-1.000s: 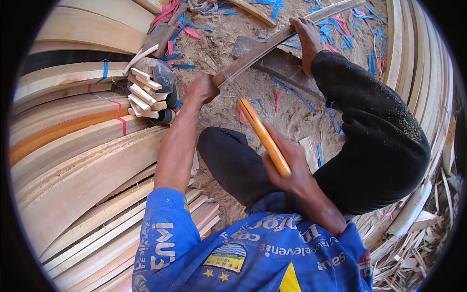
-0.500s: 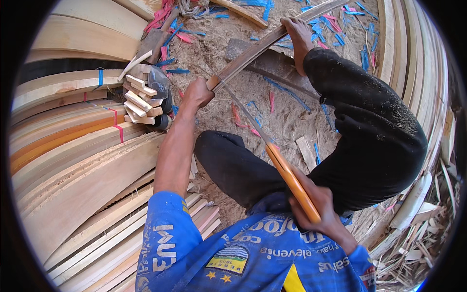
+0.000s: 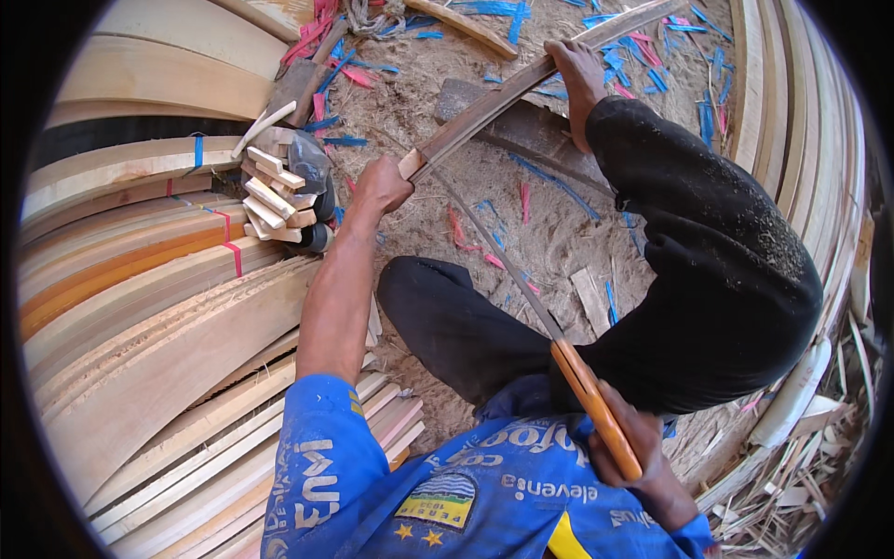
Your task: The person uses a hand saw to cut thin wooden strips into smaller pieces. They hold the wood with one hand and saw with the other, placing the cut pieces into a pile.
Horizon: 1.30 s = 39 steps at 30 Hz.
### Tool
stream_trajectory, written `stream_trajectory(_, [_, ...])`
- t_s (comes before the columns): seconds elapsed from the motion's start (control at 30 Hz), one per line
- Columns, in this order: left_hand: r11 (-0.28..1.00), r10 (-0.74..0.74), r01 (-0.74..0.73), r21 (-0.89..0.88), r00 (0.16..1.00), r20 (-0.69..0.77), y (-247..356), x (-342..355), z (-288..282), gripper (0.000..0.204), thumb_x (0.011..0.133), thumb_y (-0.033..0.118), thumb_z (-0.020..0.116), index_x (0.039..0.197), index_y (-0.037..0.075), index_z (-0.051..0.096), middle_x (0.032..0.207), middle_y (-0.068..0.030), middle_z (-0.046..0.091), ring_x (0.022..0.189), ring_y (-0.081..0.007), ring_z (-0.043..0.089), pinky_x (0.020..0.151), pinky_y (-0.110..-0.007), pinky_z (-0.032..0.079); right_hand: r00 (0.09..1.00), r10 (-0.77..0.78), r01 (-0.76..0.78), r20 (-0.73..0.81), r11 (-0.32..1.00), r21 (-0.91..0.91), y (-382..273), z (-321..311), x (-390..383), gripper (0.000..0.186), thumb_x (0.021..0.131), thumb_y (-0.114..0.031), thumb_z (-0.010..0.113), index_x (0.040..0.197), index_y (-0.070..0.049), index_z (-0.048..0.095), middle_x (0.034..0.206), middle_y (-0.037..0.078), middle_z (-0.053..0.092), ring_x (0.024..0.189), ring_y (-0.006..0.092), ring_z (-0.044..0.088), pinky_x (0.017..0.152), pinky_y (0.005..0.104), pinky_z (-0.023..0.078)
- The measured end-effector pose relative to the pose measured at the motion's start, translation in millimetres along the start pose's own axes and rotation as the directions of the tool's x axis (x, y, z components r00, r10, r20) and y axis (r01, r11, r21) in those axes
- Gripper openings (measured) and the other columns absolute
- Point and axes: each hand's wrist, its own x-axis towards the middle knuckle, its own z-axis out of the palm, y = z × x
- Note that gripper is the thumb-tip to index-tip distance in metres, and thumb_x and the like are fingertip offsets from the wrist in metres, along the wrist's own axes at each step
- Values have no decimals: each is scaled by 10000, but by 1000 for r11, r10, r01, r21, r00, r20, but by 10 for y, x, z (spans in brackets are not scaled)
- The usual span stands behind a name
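My left hand [image 3: 384, 184] is closed round the near end of a long brown wooden strip [image 3: 498, 99]. That strip runs away to the upper right, crossing a dark wooden block [image 3: 526, 135], and my bare foot [image 3: 579, 82] presses on it. With fingers wrapped round its orange wooden handle [image 3: 591, 396], my right hand [image 3: 635, 438] grips a handsaw. The saw's thin blade [image 3: 503, 256] slants up to the strip and meets it just beside my left hand.
Curved stacks of boards [image 3: 140, 345] fill the left side, and more planks [image 3: 792, 112] stand on the right. A bundle of short offcuts [image 3: 270, 197] sits beside dark bottle-like objects. Blue and pink plastic strips litter the sawdust floor [image 3: 549, 219]; wood scraps [image 3: 792, 494] lie lower right.
My right hand has drawn the saw back toward the lower right, showing more blade below the strip. My left hand and foot keep their hold on the strip.
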Motion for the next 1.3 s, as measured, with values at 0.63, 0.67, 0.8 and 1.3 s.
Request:
stream_trajectory(0.63, [997, 61, -63, -41, 997, -41, -291, 144, 138, 322, 676, 136, 673, 927, -65, 700, 927, -322, 668, 912, -442, 672, 819, -471, 525, 991, -52, 58, -127, 997, 50, 437, 789, 1827, 679, 787, -77, 626, 1437, -71, 429, 931, 239, 663, 761, 412, 657, 694, 443, 517])
stream_trajectory(0.67, [995, 63, -67, -70, 996, -58, -357, 193, 183, 326, 675, 140, 678, 928, -63, 701, 928, -318, 670, 912, -442, 672, 820, -471, 525, 993, -48, 57, -107, 995, 81, 394, 835, 2018, 707, 790, -96, 633, 1456, -94, 395, 944, 241, 665, 765, 476, 628, 692, 487, 515])
stream_trajectory(0.8, [999, -12, 12, -31, 1000, 11, -81, 12, -61, 322, 676, 141, 672, 920, -69, 699, 930, -323, 668, 900, -448, 672, 816, -480, 525, 996, 86, -86, 0, 987, 137, 125, 197, 508, 694, 774, 2, 611, 1443, -35, 433, 1079, 240, 679, 802, 328, 720, 745, 363, 572])
stream_trajectory(1.3, [999, 32, -32, -2, 999, -26, -86, 33, 17, 313, 673, 139, 675, 891, -85, 693, 897, -340, 659, 894, -457, 669, 812, -475, 526, 999, -10, 11, -41, 999, 39, 104, 45, 69, 735, 762, 3, 609, 1465, -66, 408, 1069, 251, 655, 820, 340, 709, 737, 363, 569])
